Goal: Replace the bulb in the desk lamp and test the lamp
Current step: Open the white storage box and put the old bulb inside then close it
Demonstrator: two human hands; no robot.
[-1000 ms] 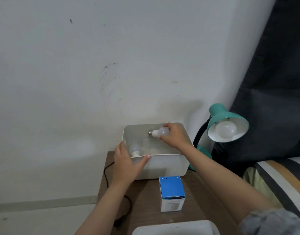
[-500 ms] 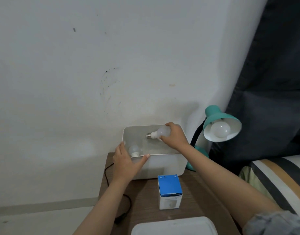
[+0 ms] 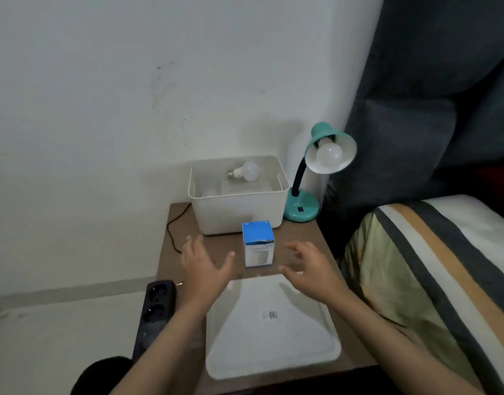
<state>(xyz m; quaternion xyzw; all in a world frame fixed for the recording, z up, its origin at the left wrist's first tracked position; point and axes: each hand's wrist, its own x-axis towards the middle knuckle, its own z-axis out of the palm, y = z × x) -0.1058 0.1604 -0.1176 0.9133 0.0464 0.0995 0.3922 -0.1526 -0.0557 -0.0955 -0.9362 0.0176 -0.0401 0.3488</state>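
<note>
both empty hands, left hand (image 3: 201,269) and right hand (image 3: 312,270), flank blue box (image 3: 258,243)

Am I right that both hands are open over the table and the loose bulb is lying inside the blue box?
Not quite: in the head view, both the left hand and right hand are open, but the loose bulb lies inside the white bin, not the blue box.

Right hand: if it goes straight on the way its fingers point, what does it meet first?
Probably the blue box: the right hand is open, fingers aimed left and forward at it. Depth is unclear.
</note>
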